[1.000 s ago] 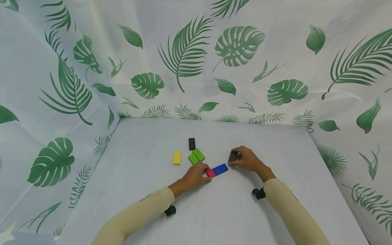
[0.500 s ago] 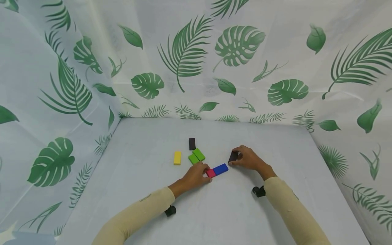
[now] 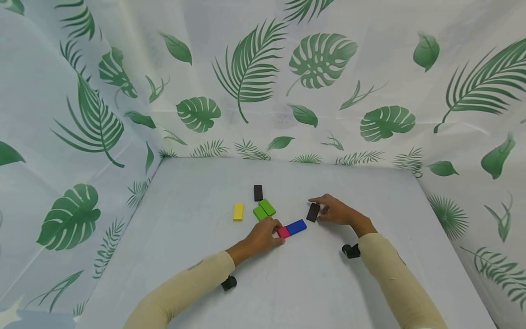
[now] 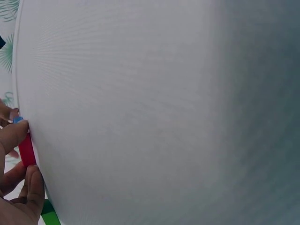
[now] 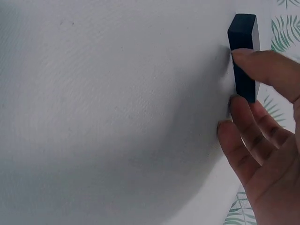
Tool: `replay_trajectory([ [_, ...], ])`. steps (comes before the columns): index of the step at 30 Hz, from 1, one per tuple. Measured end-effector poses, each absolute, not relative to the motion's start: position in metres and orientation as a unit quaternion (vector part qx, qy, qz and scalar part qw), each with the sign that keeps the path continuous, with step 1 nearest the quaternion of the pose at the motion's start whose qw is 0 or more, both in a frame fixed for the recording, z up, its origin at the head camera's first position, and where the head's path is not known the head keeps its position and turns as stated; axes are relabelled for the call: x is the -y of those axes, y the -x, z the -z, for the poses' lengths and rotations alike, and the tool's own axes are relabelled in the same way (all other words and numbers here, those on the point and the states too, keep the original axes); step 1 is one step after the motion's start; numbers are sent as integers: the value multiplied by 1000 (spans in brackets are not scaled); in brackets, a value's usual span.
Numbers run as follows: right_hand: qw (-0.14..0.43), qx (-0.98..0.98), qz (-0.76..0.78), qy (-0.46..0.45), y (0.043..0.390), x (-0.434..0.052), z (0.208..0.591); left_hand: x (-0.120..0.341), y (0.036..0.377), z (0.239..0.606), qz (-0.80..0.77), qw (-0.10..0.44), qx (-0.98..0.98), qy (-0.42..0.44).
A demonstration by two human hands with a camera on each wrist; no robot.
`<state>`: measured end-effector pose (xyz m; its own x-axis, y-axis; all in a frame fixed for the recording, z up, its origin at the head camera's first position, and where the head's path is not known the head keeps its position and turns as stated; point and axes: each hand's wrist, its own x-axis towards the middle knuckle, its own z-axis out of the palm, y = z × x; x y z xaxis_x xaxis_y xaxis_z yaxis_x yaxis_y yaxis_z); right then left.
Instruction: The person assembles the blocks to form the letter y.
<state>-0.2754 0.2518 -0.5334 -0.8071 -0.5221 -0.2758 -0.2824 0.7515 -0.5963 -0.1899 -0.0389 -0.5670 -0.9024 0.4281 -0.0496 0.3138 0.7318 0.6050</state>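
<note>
A short red block (image 3: 283, 232) lies end to end with a longer blue block (image 3: 296, 227) on the white table. My left hand (image 3: 261, 237) holds the red block between thumb and fingers; in the left wrist view the red block (image 4: 27, 151) shows between them. Further right, a black block (image 3: 313, 212) lies tilted on the table. My right hand (image 3: 335, 211) is beside it, index finger reaching past its far end. In the right wrist view the thumb is at the black block (image 5: 244, 61), with the other fingers loosely spread below; whether the thumb touches it I cannot tell.
Two green blocks (image 3: 264, 209) lie side by side just beyond my left hand. Behind them is another black block (image 3: 258, 193), and to their left a yellow block (image 3: 238, 212). A leaf-patterned sheet (image 3: 263, 91) rises around the white table (image 3: 287, 292).
My right hand has loosened its grip on the black block and drawn slightly right, its index finger straightening. The left hand and the other blocks have stayed in place.
</note>
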Motion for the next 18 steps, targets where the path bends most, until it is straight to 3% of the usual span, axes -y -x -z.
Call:
replay_trajectory([
  [6, 207, -912, 249, 253, 277, -249, 536, 39, 189, 566, -303, 92, -927, -201],
  [18, 186, -919, 261, 229, 277, -256, 538, 39, 188, 563, -305, 99, -927, -196],
])
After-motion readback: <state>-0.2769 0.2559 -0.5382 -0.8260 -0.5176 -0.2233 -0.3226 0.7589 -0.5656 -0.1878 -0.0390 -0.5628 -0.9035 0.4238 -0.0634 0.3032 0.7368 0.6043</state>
